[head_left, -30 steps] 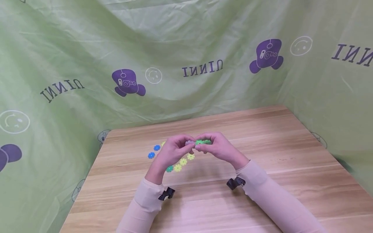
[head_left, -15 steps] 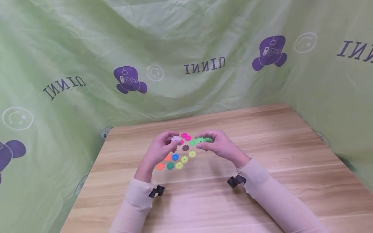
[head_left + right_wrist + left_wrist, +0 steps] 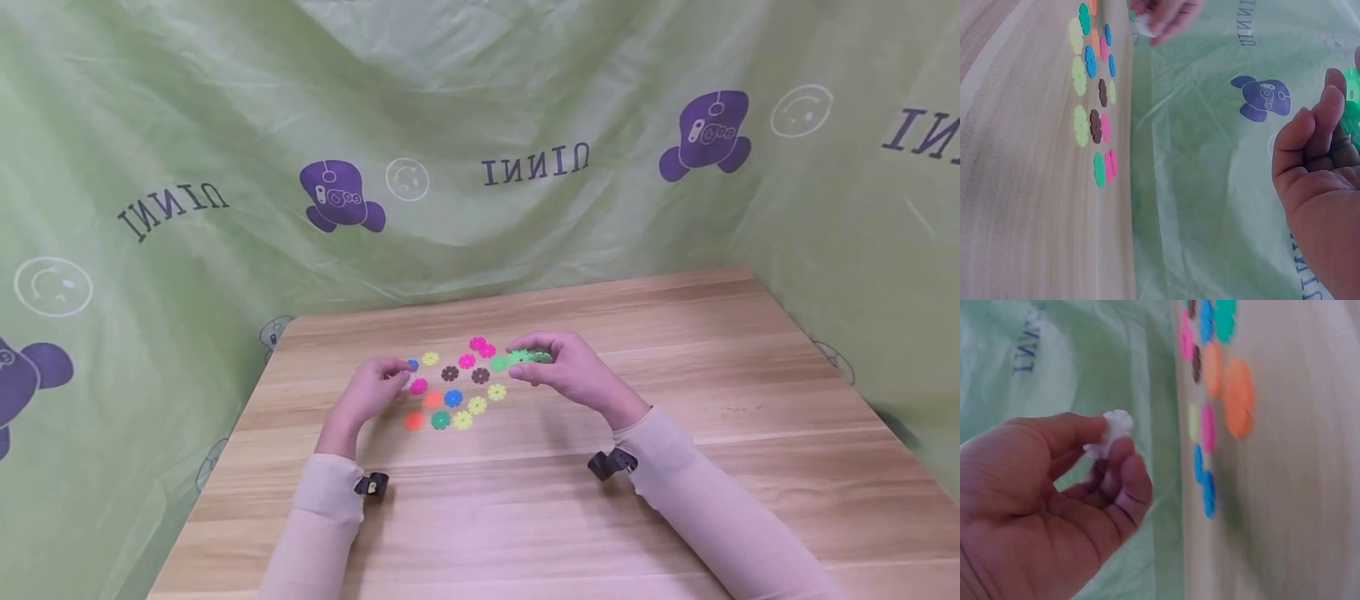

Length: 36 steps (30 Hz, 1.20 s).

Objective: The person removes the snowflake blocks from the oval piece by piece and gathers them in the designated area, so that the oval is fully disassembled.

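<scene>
While apart, both hands (image 3: 375, 387) (image 3: 566, 371) gripping pieces (image 3: 1113, 428) (image 3: 525, 358)

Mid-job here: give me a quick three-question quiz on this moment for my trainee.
1. What does the left hand pinch?
2. True or false: the right hand holds joined green pieces above the table.
3. The orange disc lies: A) on the table, B) in the right hand, C) on the green backdrop.

Key: 1. a white snowflake piece; 2. true; 3. A.
</scene>
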Available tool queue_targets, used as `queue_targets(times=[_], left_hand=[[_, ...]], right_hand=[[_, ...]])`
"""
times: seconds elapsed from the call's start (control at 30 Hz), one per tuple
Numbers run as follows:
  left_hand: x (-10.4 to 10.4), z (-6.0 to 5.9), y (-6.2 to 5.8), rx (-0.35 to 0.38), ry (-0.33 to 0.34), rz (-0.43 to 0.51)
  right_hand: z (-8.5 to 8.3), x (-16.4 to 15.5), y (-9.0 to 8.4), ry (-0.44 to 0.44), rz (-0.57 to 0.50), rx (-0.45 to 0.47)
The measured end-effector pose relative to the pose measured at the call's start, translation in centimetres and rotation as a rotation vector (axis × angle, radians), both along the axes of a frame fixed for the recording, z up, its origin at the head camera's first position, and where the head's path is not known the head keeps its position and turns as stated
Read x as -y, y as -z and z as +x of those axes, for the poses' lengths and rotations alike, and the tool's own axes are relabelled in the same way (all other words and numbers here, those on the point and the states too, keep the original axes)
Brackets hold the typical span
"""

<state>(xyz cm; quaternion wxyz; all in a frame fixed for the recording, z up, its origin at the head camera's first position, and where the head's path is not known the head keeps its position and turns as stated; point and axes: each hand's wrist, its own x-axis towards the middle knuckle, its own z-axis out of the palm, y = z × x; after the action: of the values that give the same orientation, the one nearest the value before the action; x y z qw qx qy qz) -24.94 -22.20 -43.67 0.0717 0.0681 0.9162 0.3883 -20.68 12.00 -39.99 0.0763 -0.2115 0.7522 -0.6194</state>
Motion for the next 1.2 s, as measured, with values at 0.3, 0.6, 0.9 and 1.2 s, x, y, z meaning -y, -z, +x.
queue_targets(times=[0.3,0.6,0.9,1.2], left_hand=[[2.1,-0.5,1.9,0.159,0.01,-0.104],[1.8,-0.3,1.3,0.169,0.015,-0.221],[0.7,0.2,-0.4,0.079,0.067,-0.29],[-5.6,3.3,-4.7,-0.205,0.3,-0.022]], right_hand=[[0.1,0.3,0.0,-0.015,-0.002,-0.003],[0.1,0.2,0.1,-0.013,0.013,-0.011],[0.3,0.1,-0.2,-0.02,0.013,-0.004],[0.4,0.2,0.1,-0.033,-0.012,-0.023]])
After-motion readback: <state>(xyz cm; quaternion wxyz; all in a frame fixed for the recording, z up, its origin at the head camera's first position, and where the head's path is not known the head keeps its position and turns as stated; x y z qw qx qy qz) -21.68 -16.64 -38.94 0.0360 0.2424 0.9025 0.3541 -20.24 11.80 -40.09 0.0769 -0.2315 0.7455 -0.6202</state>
